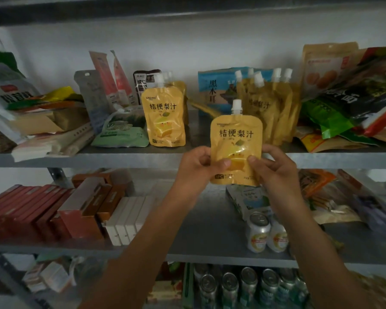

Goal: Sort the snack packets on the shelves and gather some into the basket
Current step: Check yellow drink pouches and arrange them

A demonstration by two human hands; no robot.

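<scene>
1. Between the fingers [221, 163] of the left hand [194, 168] and right hand [276, 170], a yellow spouted pouch [235, 134] is pinched upright by its lower sides.
2. Beyond the fingers, a grey metal shelf [129, 156] carries matching pouches [165, 117] against a pale wall [187, 45].
3. Below the fingers, two cans [257, 230] stand on a lower shelf [210, 219].

A yellow spouted pear-juice pouch [235, 139], label outward, is held upright before the upper shelf [120, 158] front edge; a matching pouch [164, 117] stands on it.
</scene>
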